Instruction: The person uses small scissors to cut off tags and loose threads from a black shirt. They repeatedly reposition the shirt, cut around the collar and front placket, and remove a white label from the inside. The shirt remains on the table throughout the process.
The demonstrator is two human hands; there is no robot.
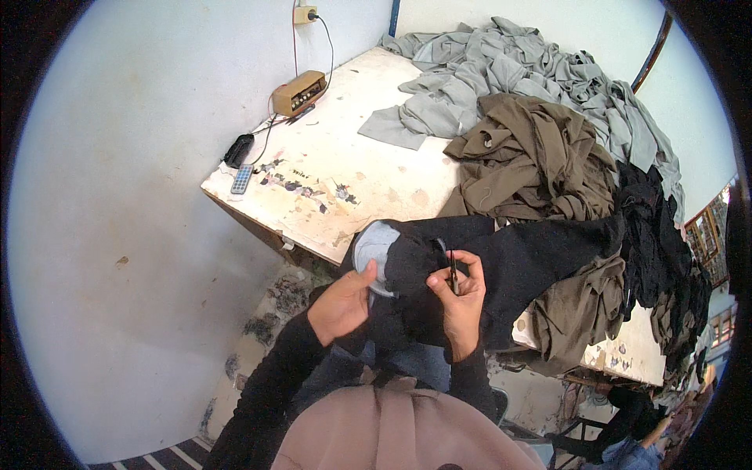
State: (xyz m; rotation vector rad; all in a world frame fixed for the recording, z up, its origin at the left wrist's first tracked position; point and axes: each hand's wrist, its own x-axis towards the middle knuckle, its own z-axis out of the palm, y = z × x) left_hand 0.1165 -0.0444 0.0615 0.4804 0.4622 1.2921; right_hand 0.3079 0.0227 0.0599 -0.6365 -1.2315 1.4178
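A black garment (540,251) lies across the near edge of the table, and its left end hangs toward my lap. At that end a pale blue inner piece of cloth (376,244) shows. My left hand (338,309) grips the garment there, its thumb on the pale blue cloth and part of its fingers hidden. Small dark thread snips (453,274) stand upright, blades pointing away from me, between the thumb and fingers of my right hand (464,307). That hand is over the black cloth, just right of the pale blue part.
The worn white table (392,176) carries a brown cloth pile (540,160), a grey cloth heap (501,66) and black cloth (646,227) at right. Another brown piece (580,313) droops over the near edge. A radio (299,92) and a remote (241,179) lie by the left wall.
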